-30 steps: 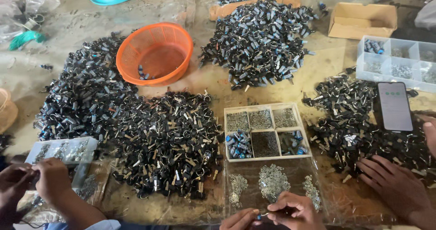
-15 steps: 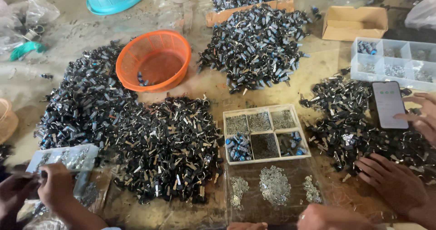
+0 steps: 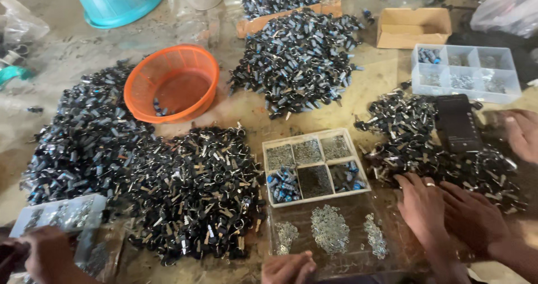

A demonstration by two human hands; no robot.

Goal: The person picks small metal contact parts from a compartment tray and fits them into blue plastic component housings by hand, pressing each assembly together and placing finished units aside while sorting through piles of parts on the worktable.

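Observation:
Only the knuckles of my left hand show at the bottom edge, fingers curled under; what it holds is hidden. My right hand is out of frame. Just beyond my left hand lies a clear flat tray with three small heaps of silver metal bits. Behind it sits a white six-compartment box with silver bits, dark bits and blue-black parts. To its left spreads a big pile of black parts with metal ends.
A co-worker's two hands rest on the right pile beside a black phone; another person's hand is at bottom left. Also here: an orange basket, a teal bowl, a cardboard box, a clear divided box and further piles.
The view has tilted up and away. Both my hands were together at the bottom centre a second ago; now only my left knuckles show. The phone screen has gone dark.

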